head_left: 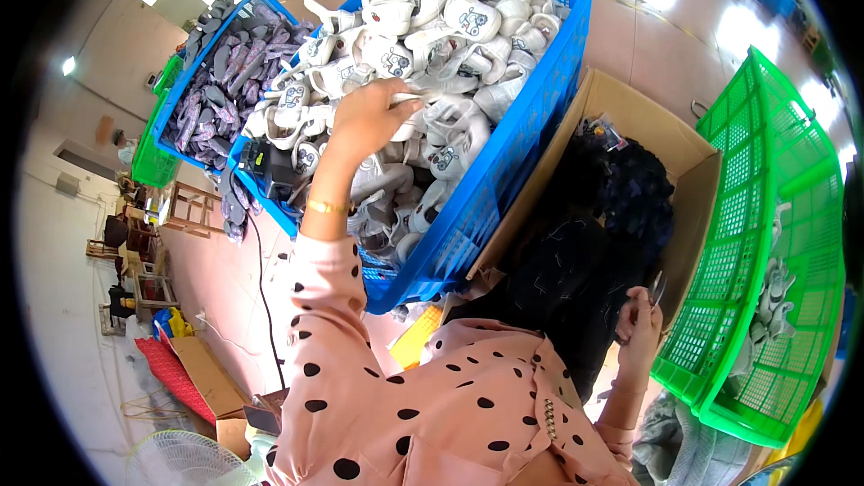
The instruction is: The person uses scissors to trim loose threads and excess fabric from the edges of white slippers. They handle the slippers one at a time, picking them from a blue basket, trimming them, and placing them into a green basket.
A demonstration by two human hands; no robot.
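Note:
My left hand (371,121) reaches over a blue plastic crate (490,207) heaped with small white shoes (472,16) that have straps and printed pictures. Its fingers are closed on part of a white shoe (457,119) at the near side of the heap. On the right, my right hand (637,322) is held low beside a cardboard box (691,182). Small scissors (660,288) stick up from its closed fingers; only their metal tips show.
Behind on the left, another blue crate (171,139) holds grey and purple shoe pieces (236,72). Green mesh crates (720,243) stand at the right, one with several pale shoes (776,297). A black device (268,166) sits at the blue crate's left edge, and a cable (261,274) hangs below.

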